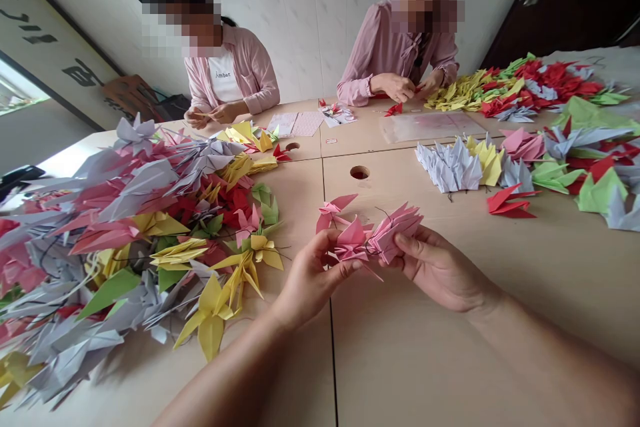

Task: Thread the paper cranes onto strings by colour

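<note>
My left hand (310, 277) pinches a pink paper crane (350, 243) between thumb and fingers, just above the wooden table (400, 347). My right hand (440, 270) grips a stacked bunch of pink cranes (395, 230) that lies right beside the single one. A thin dark thread (383, 213) arcs over the bunch. Another pink crane (333, 207) sits on the table just behind my left hand.
A big heap of grey, pink, yellow and green cranes (135, 233) covers the left of the table. More cranes (545, 167) lie at the right and far right. Two people in pink tops (235, 77) (385, 53) fold paper across the table. A round hole (359, 173) is mid-table.
</note>
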The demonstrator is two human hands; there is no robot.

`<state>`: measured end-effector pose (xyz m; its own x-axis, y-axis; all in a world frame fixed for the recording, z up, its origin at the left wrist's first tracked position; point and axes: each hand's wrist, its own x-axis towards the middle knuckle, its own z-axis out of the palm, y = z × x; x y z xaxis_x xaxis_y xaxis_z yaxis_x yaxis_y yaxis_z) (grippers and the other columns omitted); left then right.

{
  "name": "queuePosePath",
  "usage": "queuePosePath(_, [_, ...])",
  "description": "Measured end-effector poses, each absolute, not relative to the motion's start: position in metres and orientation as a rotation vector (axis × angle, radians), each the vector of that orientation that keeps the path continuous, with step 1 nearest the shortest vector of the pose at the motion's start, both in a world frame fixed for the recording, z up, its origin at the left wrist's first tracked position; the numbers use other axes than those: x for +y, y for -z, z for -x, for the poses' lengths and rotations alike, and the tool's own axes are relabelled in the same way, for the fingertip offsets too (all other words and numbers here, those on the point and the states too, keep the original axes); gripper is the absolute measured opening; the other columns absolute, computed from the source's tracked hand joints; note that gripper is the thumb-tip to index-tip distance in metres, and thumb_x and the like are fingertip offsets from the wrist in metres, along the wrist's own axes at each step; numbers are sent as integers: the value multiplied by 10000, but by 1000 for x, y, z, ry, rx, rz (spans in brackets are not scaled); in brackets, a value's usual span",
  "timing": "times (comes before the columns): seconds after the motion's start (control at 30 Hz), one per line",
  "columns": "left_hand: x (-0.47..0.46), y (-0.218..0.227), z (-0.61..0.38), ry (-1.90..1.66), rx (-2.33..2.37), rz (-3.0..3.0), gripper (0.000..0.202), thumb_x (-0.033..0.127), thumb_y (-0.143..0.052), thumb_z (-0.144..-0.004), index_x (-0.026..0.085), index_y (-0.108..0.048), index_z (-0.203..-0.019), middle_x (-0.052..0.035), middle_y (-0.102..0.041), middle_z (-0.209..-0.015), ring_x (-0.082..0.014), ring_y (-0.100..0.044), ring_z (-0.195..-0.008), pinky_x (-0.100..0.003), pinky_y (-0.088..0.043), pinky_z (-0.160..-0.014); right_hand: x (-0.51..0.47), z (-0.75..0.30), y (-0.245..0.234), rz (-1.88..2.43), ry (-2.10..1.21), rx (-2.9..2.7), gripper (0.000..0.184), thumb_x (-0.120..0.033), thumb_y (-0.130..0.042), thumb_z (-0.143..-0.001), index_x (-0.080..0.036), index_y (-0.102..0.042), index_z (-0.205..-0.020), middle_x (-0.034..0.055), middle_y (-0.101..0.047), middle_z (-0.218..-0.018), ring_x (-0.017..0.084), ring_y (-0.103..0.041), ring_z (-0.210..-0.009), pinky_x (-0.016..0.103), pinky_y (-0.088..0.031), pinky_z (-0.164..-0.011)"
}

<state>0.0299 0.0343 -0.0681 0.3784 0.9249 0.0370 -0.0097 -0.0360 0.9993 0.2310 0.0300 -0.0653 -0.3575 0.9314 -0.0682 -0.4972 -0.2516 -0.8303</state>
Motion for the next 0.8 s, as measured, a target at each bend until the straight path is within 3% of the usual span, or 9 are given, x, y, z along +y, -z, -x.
queuePosePath(0.27, [38,66,-31,-962,1021,-1257,247,365,-671,-771,147,-563,-816,7,-573,-716,-85,-495,-614,-195,-426,-549,23,-229,65,869,-1170,-1433,150,-257,-538,-909,-231,-672,-971,14,-668,-855,121,-620,-742,245,-523,-698])
queuePosePath(0.43, [38,66,-31,-1020,1101,-1246,328,394,-663,-767,166,-465,-638,51,-491,-525,-66,-440,-476,-186,-350,-461,16,-225,56,689,-860,-1862,195,-140,-546,-877,-224,-628,-1032,47,-676,-986,162,-629,-949,280,-515,-825])
queuePosePath(0.63, [34,67,-33,-1009,1034,-1282,230,358,-668,-775,151,-569,-771,3,-594,-696,-103,-534,-630,-214,-434,-591,16,-220,57,788,-862,-1987,109,-192,-543,-889,-204,-635,-946,35,-670,-850,135,-637,-778,244,-526,-698])
queuePosePath(0.8, [30,64,-32,-925,882,-1356,235,364,-558,-864,137,-614,-892,-24,-593,-763,-121,-533,-724,-237,-444,-680,18,-220,61,939,-764,-1924,79,-223,-589,-863,-220,-658,-901,41,-655,-864,165,-629,-835,286,-526,-739])
